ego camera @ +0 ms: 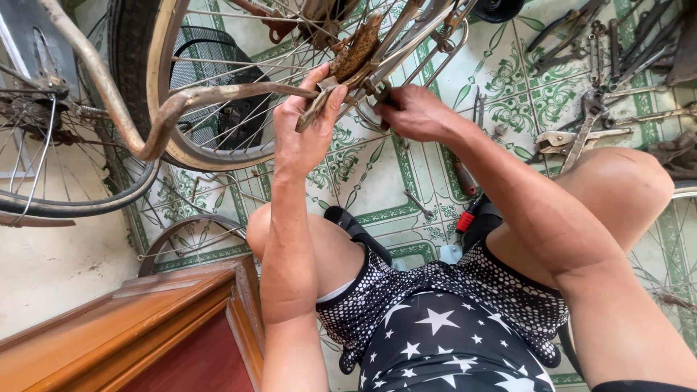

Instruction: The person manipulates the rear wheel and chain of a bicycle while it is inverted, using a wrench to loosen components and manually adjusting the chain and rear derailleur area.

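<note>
Rusty, stiff steel that looks rough rather than slippery: the left hand (308, 123) fingers pinch the bicycle frame stay (319, 101) while the right hand (417, 112) fingers press together on a small wrench (379, 92) at the axle.

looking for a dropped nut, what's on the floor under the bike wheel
Through the spokes of the wheel, a black wire basket lies on green patterned floor tiles. No nut shows, but the basket and rim cover part of the floor.

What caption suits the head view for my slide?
Seated person's left hand grips a rusty bicycle frame while the right hand works at its axle.
</note>
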